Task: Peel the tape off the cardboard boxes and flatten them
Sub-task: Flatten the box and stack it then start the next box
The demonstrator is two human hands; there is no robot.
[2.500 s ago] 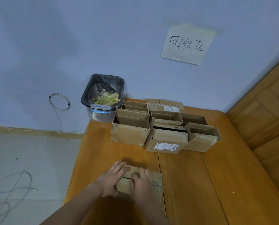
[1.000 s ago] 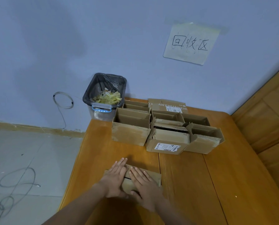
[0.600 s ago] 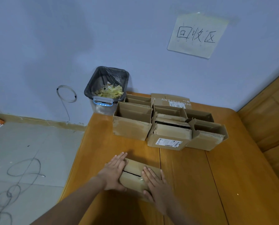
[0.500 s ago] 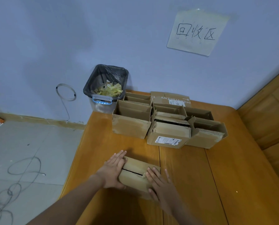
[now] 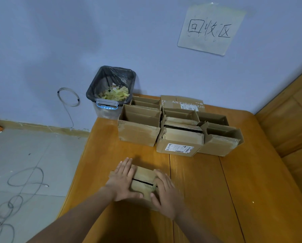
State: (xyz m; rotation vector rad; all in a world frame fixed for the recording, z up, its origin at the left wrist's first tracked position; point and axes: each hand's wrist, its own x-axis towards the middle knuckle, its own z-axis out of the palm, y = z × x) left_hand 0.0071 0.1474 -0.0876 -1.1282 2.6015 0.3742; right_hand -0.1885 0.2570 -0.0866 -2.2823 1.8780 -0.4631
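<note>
Since the previous view, both hands had slid outward from the box top to its two ends. Item: small cardboard box, near the table's front-left edge, its top flaps meeting at a dark seam. Left hand lay on the left end, fingers straight and together, thumb along the near face. Right hand covered the right end, fingers straight, thumb at the near face. Risk, as judged: uneven squeezing could skid the box toward the left edge or crumple it rather than fold it along its creases. Farther back: cluster of opened cartons toward the far edge, flaps up; one labelled carton in front. Beyond the far-left corner: lined bin holding pale scraps. Wall: handwritten paper sign.
</note>
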